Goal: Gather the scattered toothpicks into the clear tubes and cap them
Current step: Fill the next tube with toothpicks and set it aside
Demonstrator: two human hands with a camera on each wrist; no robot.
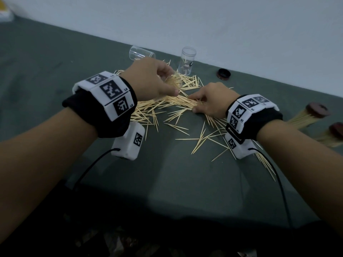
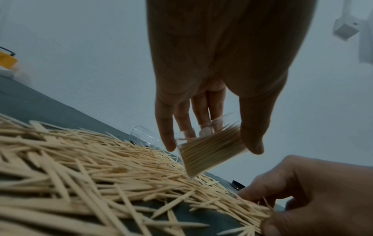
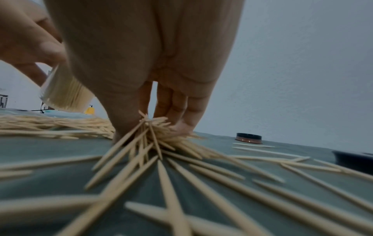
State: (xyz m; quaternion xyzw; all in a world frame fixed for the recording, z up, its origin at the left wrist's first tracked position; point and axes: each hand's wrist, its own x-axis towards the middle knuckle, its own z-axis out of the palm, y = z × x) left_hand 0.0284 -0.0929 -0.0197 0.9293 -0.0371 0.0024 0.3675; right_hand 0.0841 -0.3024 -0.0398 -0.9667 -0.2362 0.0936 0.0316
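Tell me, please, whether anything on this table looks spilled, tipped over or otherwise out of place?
Yes. Loose toothpicks lie strewn across the green table, and one empty clear tube lies tipped on its side near the wall. A dark cap sits apart, off any tube.

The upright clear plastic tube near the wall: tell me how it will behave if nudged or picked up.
The upright clear plastic tube is tall, narrow and nearly empty, so it probably tips easily. Once down, its round wall would likely let it roll, like the clear tube lying on its side. It looks light, and its smooth wall may slip in a loose grip.
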